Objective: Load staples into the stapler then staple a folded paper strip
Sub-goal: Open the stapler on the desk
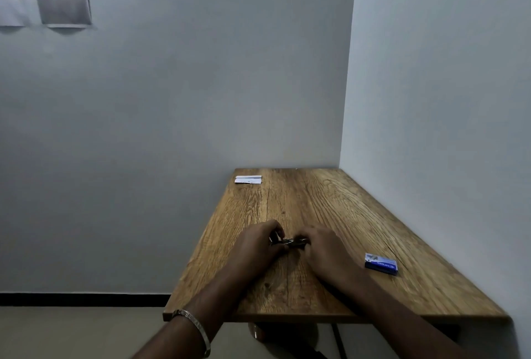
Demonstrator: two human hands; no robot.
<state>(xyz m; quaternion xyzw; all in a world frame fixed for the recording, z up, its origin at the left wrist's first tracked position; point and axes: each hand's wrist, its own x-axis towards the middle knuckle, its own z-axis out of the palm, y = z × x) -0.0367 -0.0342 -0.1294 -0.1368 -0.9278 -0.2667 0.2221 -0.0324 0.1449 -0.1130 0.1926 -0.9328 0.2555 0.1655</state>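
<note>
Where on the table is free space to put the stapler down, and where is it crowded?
Most of the wooden table is bare: the wide middle between the folded paper strip at the far left corner and the hands, and the right side beyond the blue staple box. It is crowded only where the left hand and right hand hold the stapler.

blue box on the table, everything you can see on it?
The small blue box is a flat rectangular pack, apparently cardboard, with a paler printed top and darker blue sides; the print is too blurred to read. It looks closed and lies flat, slightly skewed, on the wooden table near its right edge, to the right of the right hand. Only the table touches it; neither hand does.
</note>
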